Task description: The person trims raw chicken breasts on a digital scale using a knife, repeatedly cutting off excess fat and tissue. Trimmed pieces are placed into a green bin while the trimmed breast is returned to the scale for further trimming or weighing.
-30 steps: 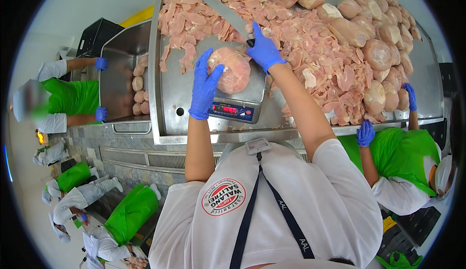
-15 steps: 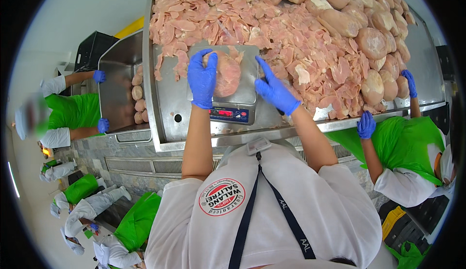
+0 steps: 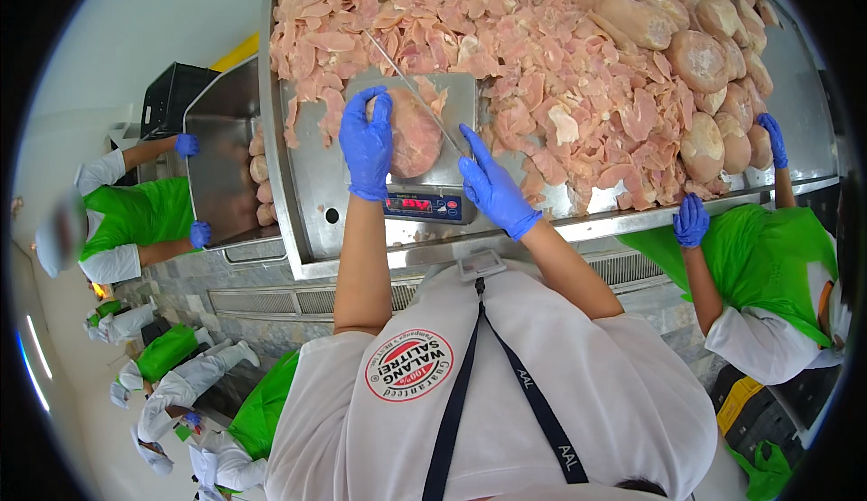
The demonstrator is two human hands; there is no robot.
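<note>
A rounded lump of pale pink meat (image 3: 415, 138) rests on the steel pan of a digital scale (image 3: 461, 121), whose red display is lit. My left hand (image 3: 367, 144), in a blue glove, lies against the lump's left side with its fingers curled over the edge. In my gloved right hand (image 3: 492, 185) is a long thin knife (image 3: 411, 85). Its blade slants up and left, over the lump's upper right side, and the handle is mostly hidden by the hand. A loose flap of meat (image 3: 437, 101) sticks up at the lump's top right.
Thin meat slices (image 3: 578, 94) spread over the steel table (image 3: 312, 221) beyond the scale. Whole lumps (image 3: 700, 63) are heaped at the far right. One co-worker's gloved hand (image 3: 691, 221) is at the table's right edge; another's hand (image 3: 200, 234) touches a steel bin (image 3: 217, 131) on the left.
The knife blade now shows across the lump's right side; earlier it was not plainly visible. My right hand has shifted slightly left and down, and my left hand slightly left.
</note>
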